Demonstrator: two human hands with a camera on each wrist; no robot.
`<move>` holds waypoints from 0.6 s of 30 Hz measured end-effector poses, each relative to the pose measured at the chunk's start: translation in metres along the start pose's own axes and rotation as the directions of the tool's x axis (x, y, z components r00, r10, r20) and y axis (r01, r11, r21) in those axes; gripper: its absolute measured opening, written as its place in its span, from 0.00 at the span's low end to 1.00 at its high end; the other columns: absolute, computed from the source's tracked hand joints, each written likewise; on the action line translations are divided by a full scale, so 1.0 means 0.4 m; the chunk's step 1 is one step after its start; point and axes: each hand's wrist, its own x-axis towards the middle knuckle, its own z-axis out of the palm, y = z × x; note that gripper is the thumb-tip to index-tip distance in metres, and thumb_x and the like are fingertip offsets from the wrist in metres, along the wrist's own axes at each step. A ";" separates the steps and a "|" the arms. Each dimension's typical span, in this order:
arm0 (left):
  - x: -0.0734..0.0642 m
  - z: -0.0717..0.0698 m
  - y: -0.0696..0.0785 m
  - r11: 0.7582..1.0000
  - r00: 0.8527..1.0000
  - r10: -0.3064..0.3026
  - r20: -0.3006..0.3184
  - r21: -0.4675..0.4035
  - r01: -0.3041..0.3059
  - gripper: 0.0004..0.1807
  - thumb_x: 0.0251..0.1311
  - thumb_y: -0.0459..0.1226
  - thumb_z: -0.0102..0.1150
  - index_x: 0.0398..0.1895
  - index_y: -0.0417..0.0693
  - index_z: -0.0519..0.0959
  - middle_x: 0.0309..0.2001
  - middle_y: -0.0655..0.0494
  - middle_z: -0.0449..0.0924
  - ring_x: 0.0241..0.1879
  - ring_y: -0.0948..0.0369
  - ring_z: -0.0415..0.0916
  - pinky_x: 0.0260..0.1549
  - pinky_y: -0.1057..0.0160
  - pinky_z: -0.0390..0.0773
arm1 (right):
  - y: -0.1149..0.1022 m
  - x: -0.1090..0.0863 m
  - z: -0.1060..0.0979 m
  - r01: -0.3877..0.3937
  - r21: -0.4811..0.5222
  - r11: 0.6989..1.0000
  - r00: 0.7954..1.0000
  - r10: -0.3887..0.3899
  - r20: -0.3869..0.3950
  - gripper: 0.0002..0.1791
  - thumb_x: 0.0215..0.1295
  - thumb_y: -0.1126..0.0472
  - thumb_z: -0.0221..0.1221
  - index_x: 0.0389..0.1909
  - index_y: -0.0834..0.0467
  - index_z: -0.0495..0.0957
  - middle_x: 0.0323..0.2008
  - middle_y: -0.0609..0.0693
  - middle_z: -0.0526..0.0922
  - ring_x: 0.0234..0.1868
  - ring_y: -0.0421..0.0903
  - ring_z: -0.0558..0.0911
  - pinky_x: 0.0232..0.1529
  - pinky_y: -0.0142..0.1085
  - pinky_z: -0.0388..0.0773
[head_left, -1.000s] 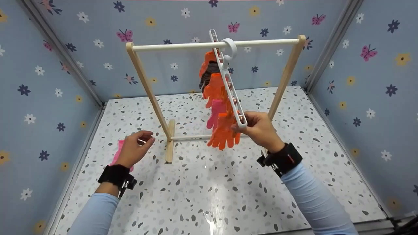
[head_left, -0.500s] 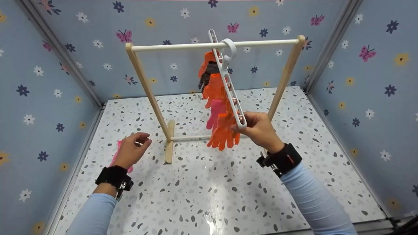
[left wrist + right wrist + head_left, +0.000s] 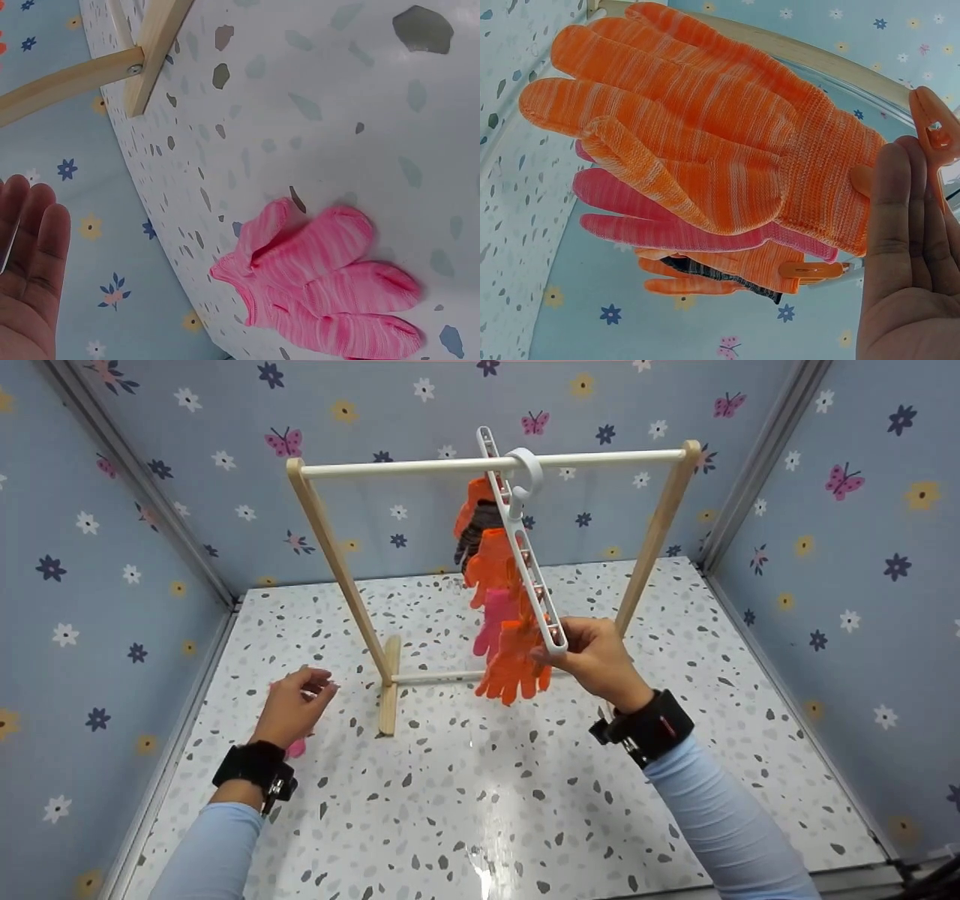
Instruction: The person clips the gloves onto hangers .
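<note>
A white clip hanger (image 3: 515,516) hooks over the rack's top bar, its near end pointing toward me. My right hand (image 3: 604,664) pinches that near end between thumb and fingers. From it hangs an orange knit glove (image 3: 705,142), its cuff held by an orange clip (image 3: 862,180). Behind it hang a pink glove (image 3: 495,619), more orange gloves (image 3: 491,556) and a dark striped glove (image 3: 480,529). My left hand (image 3: 289,711) is held over the table at left, fingers loosely bent and holding nothing. Beneath it lies another pink glove (image 3: 315,277), mostly hidden in the head view.
The rack has wooden side posts (image 3: 337,559), a white top bar (image 3: 405,468) and a foot (image 3: 388,712) near my left hand. It stands on a speckled white table (image 3: 450,795). Flowered wall panels (image 3: 247,420) enclose the back and both sides.
My left hand has drifted left and slightly down, covering more of the pink glove on the table. My right hand stays on the hanger's end.
</note>
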 end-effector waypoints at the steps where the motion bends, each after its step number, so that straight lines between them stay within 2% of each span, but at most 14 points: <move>1: 0.000 -0.001 -0.004 1.000 1.000 -0.003 -0.002 0.004 0.003 0.17 0.77 0.36 0.64 0.60 0.32 0.83 0.51 0.36 0.88 0.52 0.44 0.85 0.51 0.61 0.81 | 0.000 0.000 0.000 0.001 0.002 1.000 1.000 -0.001 0.000 0.07 0.64 0.75 0.71 0.40 0.76 0.86 0.30 0.39 0.90 0.29 0.39 0.88 0.33 0.28 0.84; 9: 0.000 0.000 -0.035 0.999 0.999 -0.044 -0.015 0.021 0.044 0.19 0.76 0.36 0.64 0.60 0.28 0.82 0.57 0.29 0.84 0.55 0.37 0.83 0.58 0.40 0.82 | -0.001 0.000 0.000 0.006 0.010 1.000 1.000 -0.006 -0.001 0.08 0.64 0.75 0.70 0.41 0.77 0.86 0.31 0.38 0.91 0.30 0.36 0.87 0.34 0.29 0.86; 18: -0.006 -0.007 -0.085 0.988 0.989 -0.149 0.006 0.035 0.148 0.28 0.78 0.39 0.59 0.73 0.28 0.72 0.68 0.25 0.75 0.69 0.33 0.72 0.71 0.33 0.71 | 0.000 0.000 0.000 0.009 0.010 1.000 1.000 -0.009 -0.003 0.10 0.64 0.76 0.70 0.42 0.78 0.85 0.32 0.37 0.91 0.31 0.36 0.88 0.36 0.29 0.86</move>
